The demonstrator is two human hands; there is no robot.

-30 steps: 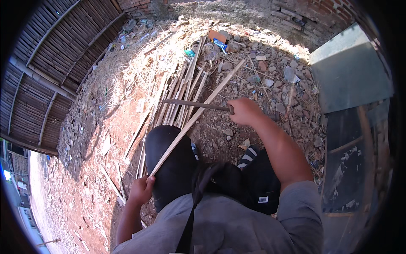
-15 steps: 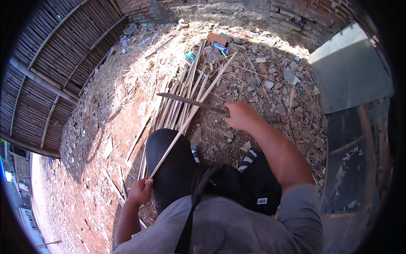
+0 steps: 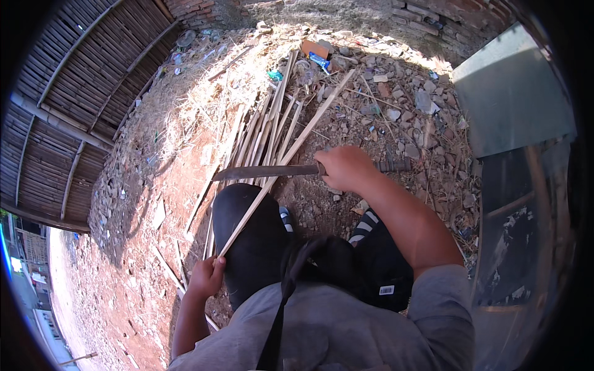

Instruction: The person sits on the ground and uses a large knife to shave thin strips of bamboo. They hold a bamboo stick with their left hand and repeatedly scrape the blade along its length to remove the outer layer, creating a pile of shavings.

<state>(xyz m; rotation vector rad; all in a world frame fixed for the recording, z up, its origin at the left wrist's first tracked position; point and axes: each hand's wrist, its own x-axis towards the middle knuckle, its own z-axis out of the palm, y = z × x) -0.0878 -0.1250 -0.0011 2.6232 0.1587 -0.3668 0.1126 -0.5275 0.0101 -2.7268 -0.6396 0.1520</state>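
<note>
left hand [image 3: 206,276] closed on strip [image 3: 309,129] | right hand [image 3: 346,168] clenched on machete [image 3: 299,170] | clear container [image 3: 424,101], perhaps; contents unclear

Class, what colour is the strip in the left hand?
The strip is pale tan; head view shows it.

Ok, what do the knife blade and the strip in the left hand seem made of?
The knife blade looks like dull metal, probably steel: thin, flat, dark grey-brown. The strip seems bamboo or wood, apparently unvarnished: pale, matte, straight-edged.

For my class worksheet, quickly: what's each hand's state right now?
Left hand: closed, holding a bamboo strip by its near end.
Right hand: closed, holding a machete.
</note>
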